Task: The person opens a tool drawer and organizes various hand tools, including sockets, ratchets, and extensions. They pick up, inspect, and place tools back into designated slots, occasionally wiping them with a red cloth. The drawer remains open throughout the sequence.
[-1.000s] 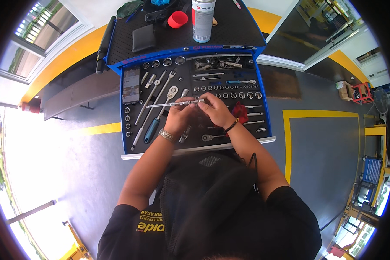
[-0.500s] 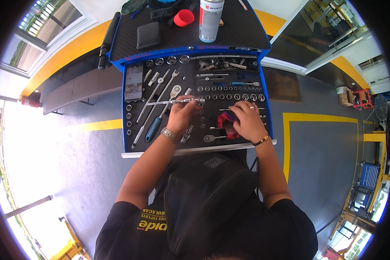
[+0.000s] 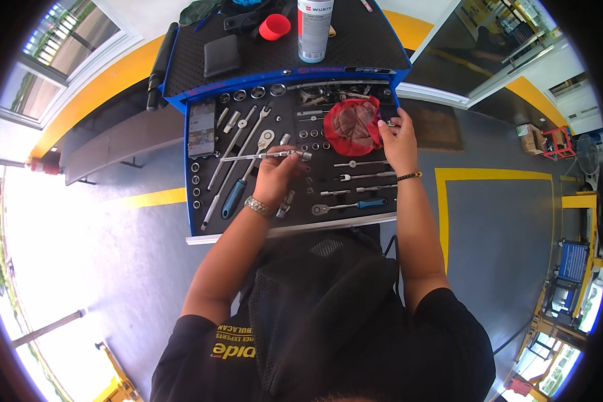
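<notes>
My left hand [image 3: 272, 179], over the middle of the open tool drawer, is closed round a slim chrome socket bar [image 3: 238, 158]. The bar lies nearly level, its thicker socket-like end at the fingertips. With my right hand [image 3: 400, 144] I pinch the edge of a red cloth [image 3: 352, 128] at the drawer's right side. Spread out, the cloth covers part of the socket rows. Below the cloth lie a blue-handled ratchet [image 3: 348, 206] and several chrome tools. Left of my left hand are a larger ratchet with a blue handle [image 3: 234, 197] and long chrome bars.
Behind the drawer, the cabinet top [image 3: 268, 57] holds a spray can [image 3: 314, 33], a red cup [image 3: 275, 27] and a black wallet-like item [image 3: 221, 55]. A phone [image 3: 202, 130] rests in the drawer's left corner. A bench [image 3: 124, 141] stands at the left.
My right hand has lifted the red cloth and moved it up and to the right, uncovering tools at the drawer's front right. My left hand keeps the bar in nearly the same place.
</notes>
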Motion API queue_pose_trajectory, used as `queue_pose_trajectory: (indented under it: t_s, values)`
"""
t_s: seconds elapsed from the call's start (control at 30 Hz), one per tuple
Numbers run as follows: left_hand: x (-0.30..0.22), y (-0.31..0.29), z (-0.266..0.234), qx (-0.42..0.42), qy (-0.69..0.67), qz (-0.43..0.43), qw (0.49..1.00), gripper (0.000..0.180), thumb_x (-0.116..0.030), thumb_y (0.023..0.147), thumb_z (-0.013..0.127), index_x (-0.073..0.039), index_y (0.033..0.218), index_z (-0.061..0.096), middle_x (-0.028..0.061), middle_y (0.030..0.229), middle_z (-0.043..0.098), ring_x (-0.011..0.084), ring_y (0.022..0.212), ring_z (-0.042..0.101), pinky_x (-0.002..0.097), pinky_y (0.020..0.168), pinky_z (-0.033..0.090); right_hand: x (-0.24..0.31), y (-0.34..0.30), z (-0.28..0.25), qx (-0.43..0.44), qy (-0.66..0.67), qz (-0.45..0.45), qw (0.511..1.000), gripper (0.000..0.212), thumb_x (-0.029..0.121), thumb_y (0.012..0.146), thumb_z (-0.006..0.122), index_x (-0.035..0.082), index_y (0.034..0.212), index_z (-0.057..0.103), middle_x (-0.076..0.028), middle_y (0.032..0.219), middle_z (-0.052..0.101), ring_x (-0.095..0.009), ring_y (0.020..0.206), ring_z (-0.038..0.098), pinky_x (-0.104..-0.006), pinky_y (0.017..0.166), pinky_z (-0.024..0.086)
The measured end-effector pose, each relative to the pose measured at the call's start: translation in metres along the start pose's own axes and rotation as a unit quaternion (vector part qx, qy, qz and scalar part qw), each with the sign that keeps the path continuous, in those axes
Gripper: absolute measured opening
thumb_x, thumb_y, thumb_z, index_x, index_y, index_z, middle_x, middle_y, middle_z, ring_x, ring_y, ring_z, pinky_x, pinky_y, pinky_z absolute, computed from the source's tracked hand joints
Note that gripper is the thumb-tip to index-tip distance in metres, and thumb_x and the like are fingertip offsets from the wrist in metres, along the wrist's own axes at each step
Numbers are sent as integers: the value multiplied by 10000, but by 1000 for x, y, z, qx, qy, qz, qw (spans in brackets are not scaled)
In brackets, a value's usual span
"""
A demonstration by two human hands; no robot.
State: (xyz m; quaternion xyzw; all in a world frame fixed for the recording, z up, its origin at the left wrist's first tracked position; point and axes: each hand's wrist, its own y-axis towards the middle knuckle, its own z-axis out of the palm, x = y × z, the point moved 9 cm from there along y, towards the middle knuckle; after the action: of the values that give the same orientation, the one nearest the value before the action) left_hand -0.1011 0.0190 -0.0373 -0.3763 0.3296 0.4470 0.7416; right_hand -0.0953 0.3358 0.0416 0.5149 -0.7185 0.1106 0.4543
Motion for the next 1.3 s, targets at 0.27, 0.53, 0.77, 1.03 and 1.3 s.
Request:
queue_pose_trajectory:
  t_s: [0.27,0.53,0.77,1.03,1.3]
  values:
    - [4,0,-5,-1,37,9,999,249,-107,999,656,-54,1227,568,71,1020,702,168,856,700,303,776,551,5,-40,3,55,-84,-143,985,227,124,908,693,81,1130,703,-109,1052,666,-294,908,661,-413,825,543]
    - [4,2,-3,7,79,28,996,228,-91,996,661,-45,1203,577,85,1016,713,169,845,704,300,767,556,14,-34,16,75,-70,-219,970,330,60,882,660,83,1209,703,-114,1109,707,-341,1059,660,-439,938,527]
    - [-1,2,-11,-23,66,54,996,175,-125,1003,656,-45,1146,595,65,912,699,167,784,698,296,706,542,3,-32,-19,-68,-30,-136,988,391,13,903,592,54,1290,635,-158,1239,659,-344,1147,643,-418,993,515]
    - [-2,4,-20,-39,14,68,997,130,-187,1023,638,-63,1052,609,61,818,679,174,703,671,296,664,532,55,-69,5,66,-17,-280,958,123,19,839,663,44,959,675,-107,894,668,-298,794,668,-395,702,533]
    - [-1,1,-18,-59,-11,35,998,173,-250,1034,634,-80,1046,603,45,789,668,176,701,669,304,665,540,39,-61,5,115,4,-182,977,115,15,835,640,44,942,670,-117,876,664,-328,785,671,-393,679,531]
